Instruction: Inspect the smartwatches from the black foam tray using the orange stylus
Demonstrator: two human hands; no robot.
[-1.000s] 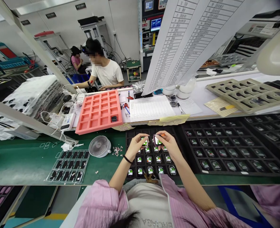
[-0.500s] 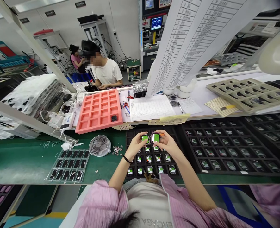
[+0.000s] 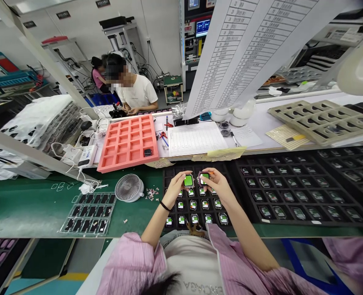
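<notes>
Between the thumb and fingers of my left hand point(image 3: 175, 189) is a smartwatch point(image 3: 188, 180) without a strap, its lit screen mostly green. My right hand point(image 3: 216, 184) grips a second smartwatch point(image 3: 204, 179), also lit green and white, with the thumb lying over its screen. The two watches are held side by side, slightly apart. Below them lies a black foam tray point(image 3: 187, 212) with several watches in its pockets, their screens lit green and white. Both hands are above the upper part of this tray.
Right of my arms are more black trays point(image 3: 249, 205) of watches. A small fan point(image 3: 129, 188), a clear tray point(image 3: 89, 214) of black parts and scattered small pieces point(image 3: 152, 194) lie left. A coral tray point(image 3: 128, 141) sits on the shelf. Printed sheets point(image 3: 227, 61) hang ahead. Another person point(image 3: 138, 92) works opposite.
My right thumb has moved onto the screen of the right watch. The left watch's screen has turned from green and white to nearly all green. Both hands stay in nearly the same place.
</notes>
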